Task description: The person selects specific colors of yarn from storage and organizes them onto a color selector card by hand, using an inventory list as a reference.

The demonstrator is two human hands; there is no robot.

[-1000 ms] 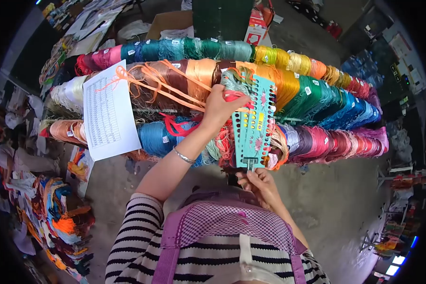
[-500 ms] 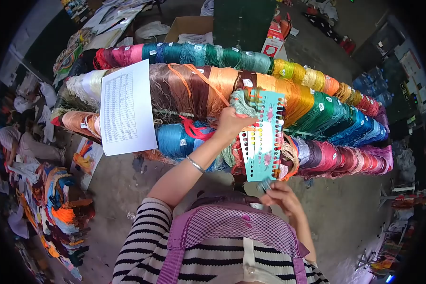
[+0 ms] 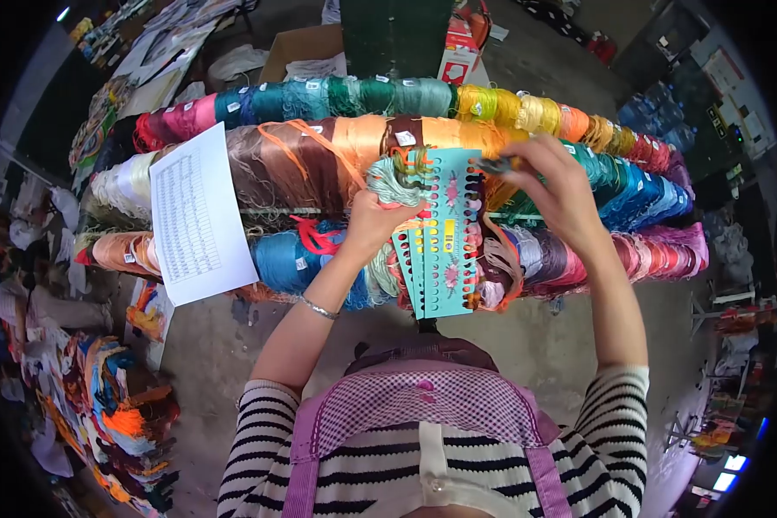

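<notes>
A printed sheet (image 3: 200, 216) hangs left over the thread skeins (image 3: 319, 164) (handy to read). The left hand (image 3: 373, 220) is clamped on the teal thread card (image 3: 440, 233), steadying it; the right hand (image 3: 552, 186) pinches a strand (image 3: 492, 164) at its far right corner.

Teal thread card (image 3: 445, 233), pink flower print, yellow label (image 3: 448, 227). White sheet (image 3: 200, 216), grey printed grid. Black-and-white striped sleeve (image 3: 263, 440). Purple checked apron (image 3: 406, 416).
</notes>
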